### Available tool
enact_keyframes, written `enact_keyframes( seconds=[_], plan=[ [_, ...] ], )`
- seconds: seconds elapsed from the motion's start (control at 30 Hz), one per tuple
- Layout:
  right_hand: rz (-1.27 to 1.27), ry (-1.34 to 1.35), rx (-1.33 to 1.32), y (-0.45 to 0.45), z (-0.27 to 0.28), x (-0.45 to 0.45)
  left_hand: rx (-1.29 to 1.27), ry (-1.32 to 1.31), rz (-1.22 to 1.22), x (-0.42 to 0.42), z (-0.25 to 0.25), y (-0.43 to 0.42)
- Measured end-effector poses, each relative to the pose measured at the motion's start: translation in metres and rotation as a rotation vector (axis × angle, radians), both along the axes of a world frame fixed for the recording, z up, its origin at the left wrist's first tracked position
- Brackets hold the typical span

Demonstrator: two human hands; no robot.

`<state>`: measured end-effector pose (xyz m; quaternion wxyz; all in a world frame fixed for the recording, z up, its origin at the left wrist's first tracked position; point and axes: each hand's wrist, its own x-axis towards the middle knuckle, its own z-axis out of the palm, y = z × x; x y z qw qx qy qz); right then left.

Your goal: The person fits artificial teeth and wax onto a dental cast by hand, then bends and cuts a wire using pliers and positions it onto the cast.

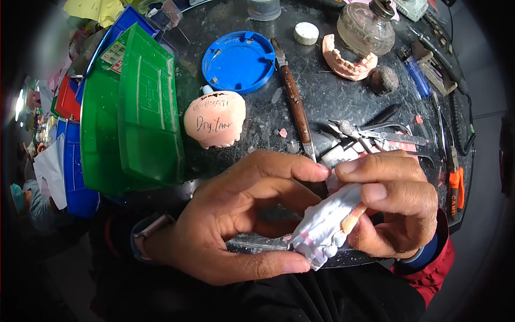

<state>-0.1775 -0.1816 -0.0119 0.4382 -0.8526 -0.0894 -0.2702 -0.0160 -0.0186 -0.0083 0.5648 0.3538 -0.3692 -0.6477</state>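
Observation:
A white dental cast (324,222) with a row of teeth is held tilted between both hands, close to the bench's front edge. My left hand (214,225) is curled round its left side, the thumb pressing the lower end and the index finger near the top. With fingers and thumb, my right hand (405,196) grips the cast's upper right end. A yellowish tooth-like piece (353,220) shows on the cast beside the right fingertips. The cast's far side is hidden.
Green bins (150,107) stand left. Around the bench (257,70) lie a handwritten pink cast (215,119), blue lid (238,61), wooden-handled knife (295,99), horseshoe-shaped pink cast (346,61), glass bottle (366,29), metal pliers (375,129) and orange-handled tool (456,188).

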Motion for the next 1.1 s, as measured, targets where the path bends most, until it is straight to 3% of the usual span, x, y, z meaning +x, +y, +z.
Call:
enact_keyframes(
  seconds=[0.37, 0.67, 1.1],
  plan=[
    [-0.003, -0.008, -0.037, -0.001, -0.001, 0.001, -0.166, -0.160, 0.119, -0.004, -0.011, -0.001],
    [-0.043, 0.016, -0.025, 0.000, 0.001, -0.001, -0.247, -0.484, 0.251, -0.002, -0.007, 0.000],
    [-0.052, 0.012, -0.030, 0.002, 0.000, 0.000, -0.361, -0.573, 0.338, 0.001, -0.019, 0.005]
  ],
)
